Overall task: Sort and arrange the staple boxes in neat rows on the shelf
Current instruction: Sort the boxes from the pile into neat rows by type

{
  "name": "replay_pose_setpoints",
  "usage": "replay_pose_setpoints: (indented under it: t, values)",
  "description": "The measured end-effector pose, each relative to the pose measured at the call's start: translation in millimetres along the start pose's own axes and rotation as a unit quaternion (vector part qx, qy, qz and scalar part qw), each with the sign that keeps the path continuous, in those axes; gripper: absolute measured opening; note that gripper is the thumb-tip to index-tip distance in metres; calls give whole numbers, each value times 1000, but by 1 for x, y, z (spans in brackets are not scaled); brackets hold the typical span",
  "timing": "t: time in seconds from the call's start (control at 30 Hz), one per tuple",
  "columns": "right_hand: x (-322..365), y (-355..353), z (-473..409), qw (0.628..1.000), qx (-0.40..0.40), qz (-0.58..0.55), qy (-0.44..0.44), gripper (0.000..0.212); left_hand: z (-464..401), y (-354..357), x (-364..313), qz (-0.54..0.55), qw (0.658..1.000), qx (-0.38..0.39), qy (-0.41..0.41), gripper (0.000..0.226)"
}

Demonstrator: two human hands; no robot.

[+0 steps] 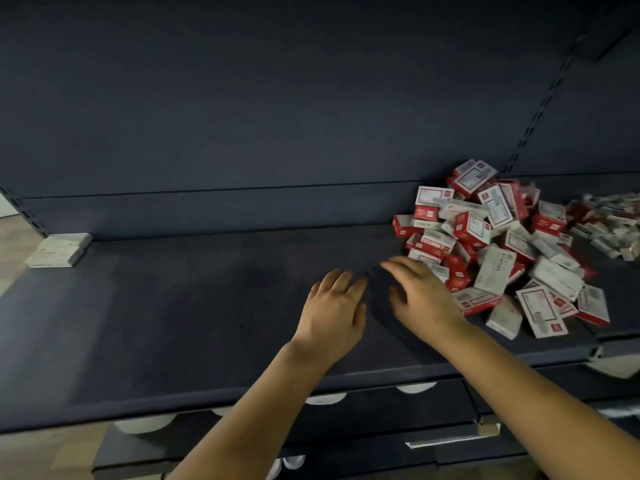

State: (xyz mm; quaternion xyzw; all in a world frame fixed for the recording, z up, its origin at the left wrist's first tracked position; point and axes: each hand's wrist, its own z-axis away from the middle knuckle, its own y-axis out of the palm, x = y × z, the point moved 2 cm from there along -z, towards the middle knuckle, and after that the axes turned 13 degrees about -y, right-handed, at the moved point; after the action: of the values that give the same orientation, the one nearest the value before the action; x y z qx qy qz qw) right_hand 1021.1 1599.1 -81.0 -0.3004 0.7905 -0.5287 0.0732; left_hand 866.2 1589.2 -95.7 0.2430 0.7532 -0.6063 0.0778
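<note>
A jumbled heap of red-and-white staple boxes [498, 244] lies on the right part of the dark shelf [173, 306]. A few white boxes [59, 249] sit neatly together at the shelf's far left back corner. My left hand [334, 311] hovers over the bare shelf middle, fingers straight, holding nothing. My right hand [420, 292] is spread just left of the heap, its fingers reaching toward the nearest boxes at the heap's edge. It holds nothing.
A second, blurred pile of boxes [609, 220] lies on the neighbouring shelf section at far right. The shelf's dark back panel [277, 116] rises behind. Lower shelves with white items [453, 438] sit below the front edge. Wooden floor [14, 244] shows at left.
</note>
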Motion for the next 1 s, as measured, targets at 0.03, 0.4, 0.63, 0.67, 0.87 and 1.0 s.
replay_pose_setpoints:
  t: [0.03, 0.4, 0.63, 0.67, 0.87, 1.0]
  values:
    - [-11, -6, 4, 1000, -13, 10, 11, 46, 1, 4, -6, -4, 1000, 8, 6, 39]
    - [-75, -19, 20, 993, 44, 62, 88, 48, -13, 16, -32, -72, 991, 112, -5, 47]
    - [-82, -9, 17, 990, 45, 79, 109, 46, -15, 17, -19, -38, 988, 152, 0, 47]
    - [-83, -8, 18, 991, 31, 72, 106, 44, -16, 17, -18, -9, 989, 151, -7, 45]
    - [-60, -11, 15, 993, -115, -11, 33, 41, -22, 9, -23, 324, 915, 103, -219, 15]
    - [-32, -14, 11, 984, -173, -38, -29, 41, -23, 1, -34, 540, 751, 170, -340, 23]
